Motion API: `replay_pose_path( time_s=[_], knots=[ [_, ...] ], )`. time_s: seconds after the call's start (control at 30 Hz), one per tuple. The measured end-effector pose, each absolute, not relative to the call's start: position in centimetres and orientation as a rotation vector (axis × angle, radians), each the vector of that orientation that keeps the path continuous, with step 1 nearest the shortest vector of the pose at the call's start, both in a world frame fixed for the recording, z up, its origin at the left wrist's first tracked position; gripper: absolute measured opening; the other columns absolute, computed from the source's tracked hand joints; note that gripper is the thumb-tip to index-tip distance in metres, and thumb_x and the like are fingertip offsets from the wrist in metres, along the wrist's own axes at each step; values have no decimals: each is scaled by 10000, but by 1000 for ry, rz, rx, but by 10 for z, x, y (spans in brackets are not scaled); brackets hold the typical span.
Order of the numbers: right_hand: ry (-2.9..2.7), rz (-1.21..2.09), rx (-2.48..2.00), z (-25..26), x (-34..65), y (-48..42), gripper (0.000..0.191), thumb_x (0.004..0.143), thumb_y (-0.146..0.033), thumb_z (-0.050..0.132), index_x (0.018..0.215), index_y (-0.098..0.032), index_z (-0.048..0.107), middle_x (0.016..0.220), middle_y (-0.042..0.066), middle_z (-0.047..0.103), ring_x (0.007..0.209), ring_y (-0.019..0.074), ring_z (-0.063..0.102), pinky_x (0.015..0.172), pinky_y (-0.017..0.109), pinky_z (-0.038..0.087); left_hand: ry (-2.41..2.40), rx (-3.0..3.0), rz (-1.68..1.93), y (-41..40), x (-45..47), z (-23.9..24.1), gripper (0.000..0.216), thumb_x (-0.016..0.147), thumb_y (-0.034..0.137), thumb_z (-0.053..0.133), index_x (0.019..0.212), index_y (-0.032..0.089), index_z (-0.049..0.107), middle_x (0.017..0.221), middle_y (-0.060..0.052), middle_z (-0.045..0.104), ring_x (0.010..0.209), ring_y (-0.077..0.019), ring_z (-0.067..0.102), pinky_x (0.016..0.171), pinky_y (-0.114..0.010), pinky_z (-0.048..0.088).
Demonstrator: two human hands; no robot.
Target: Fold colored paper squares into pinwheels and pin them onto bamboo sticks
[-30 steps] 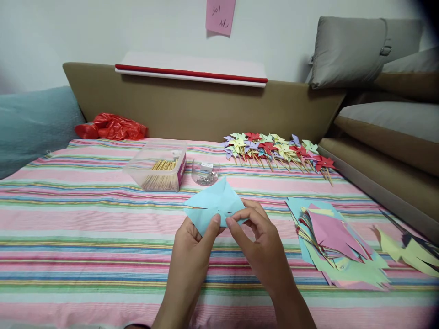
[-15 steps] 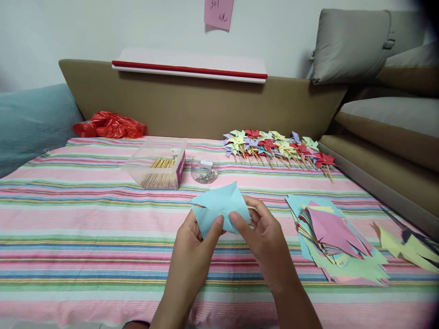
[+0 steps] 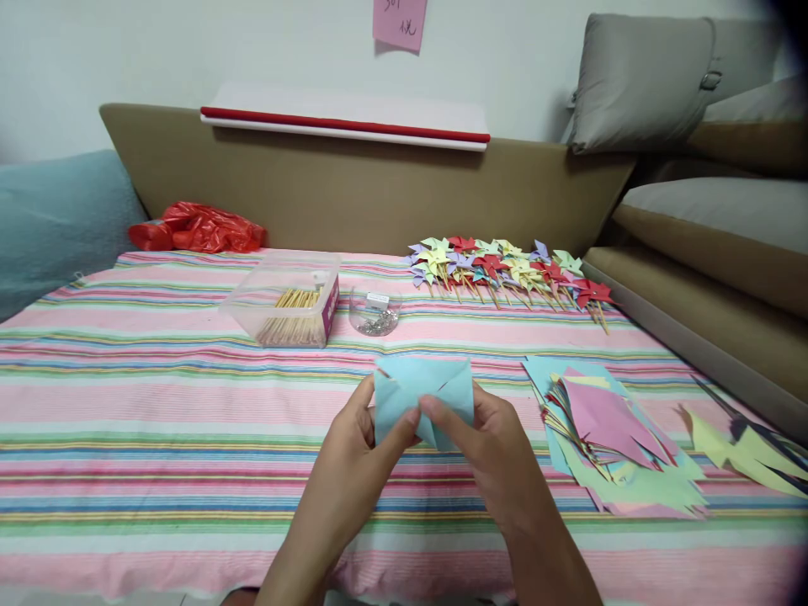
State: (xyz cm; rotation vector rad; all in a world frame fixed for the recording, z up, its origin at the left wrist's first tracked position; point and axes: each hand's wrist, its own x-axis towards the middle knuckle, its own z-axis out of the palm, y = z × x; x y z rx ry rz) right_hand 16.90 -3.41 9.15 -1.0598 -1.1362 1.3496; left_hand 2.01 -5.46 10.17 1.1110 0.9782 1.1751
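Observation:
A light blue square of paper (image 3: pixel 404 383) with slits cut in from its corners is held up in front of me, between both hands. My left hand (image 3: pixel 363 429) grips its left side, thumb pressed near the middle. On the other side my right hand (image 3: pixel 483 429) grips the paper, its thumb tip beside the left one. Most fingers of both hands are hidden behind the sheet. Beyond the hands stand a round clear dish of small metal pins (image 3: pixel 375 316) and a clear plastic box (image 3: pixel 246 307) of wooden sticks (image 3: pixel 294 316).
Finished paper pinwheels (image 3: pixel 492 265) on sticks lie at the back right. A stack of coloured cut paper (image 3: pixel 609 421) rests at right, near yellow pieces (image 3: pixel 738 450) and scissors (image 3: pixel 736 408). A red plastic bag (image 3: pixel 208 227) and cushions (image 3: pixel 637 84) edge the striped cloth (image 3: pixel 157 471).
The blue paper has turned in my hands and now sits straighter, its top edge level and its slits showing differently. Both thumbs remain near its middle.

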Motion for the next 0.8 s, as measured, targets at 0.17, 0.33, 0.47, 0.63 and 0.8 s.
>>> replay_pose_path(
  time_s=[0.17, 0.33, 0.47, 0.63, 0.8],
  knots=[
    [-710, 1445, -854, 92, 157, -32, 252, 766, -399, 818, 907, -195, 774, 915, 34, 756, 858, 180, 651, 797, 301, 524, 965, 1035, 1238, -53, 24, 98, 562, 825, 315, 784, 1326, 299, 531, 1318, -45, 671, 1223, -258, 620, 1022, -369, 490],
    [-559, 1602, -654, 93, 144, -34, 214, 813, -362, 789, 944, -194, 770, 954, 29, 743, 849, 143, 637, 754, 237, 528, 1045, 1041, 1256, -53, 29, 97, 287, 866, 395, 725, 1089, 214, 719, 1164, -69, 748, 1096, -245, 681, 947, -329, 527],
    [-483, 1681, -549, 86, 138, -34, 164, 836, -340, 770, 931, -206, 766, 871, 7, 717, 785, 125, 620, 726, 225, 537, 1055, 1008, 1326, -52, 28, 95, 291, 879, 401, 708, 1097, 213, 750, 1139, -57, 762, 1114, -230, 670, 972, -304, 511],
    [-465, 1701, -525, 83, 137, -32, 126, 842, -313, 769, 904, -204, 761, 861, -1, 718, 762, 114, 617, 734, 220, 541, 1069, 997, 1334, -51, 27, 96, 308, 855, 392, 736, 1100, 207, 767, 1117, -65, 772, 1102, -238, 676, 957, -300, 519],
    [-500, 1695, -575, 82, 139, -33, 248, 847, -319, 767, 1071, -212, 756, 1017, 29, 757, 900, 149, 657, 779, 249, 543, 1072, 990, 1341, -52, 28, 97, 317, 858, 363, 741, 1144, 226, 753, 1110, -49, 776, 1069, -221, 691, 920, -280, 532]
  ],
)
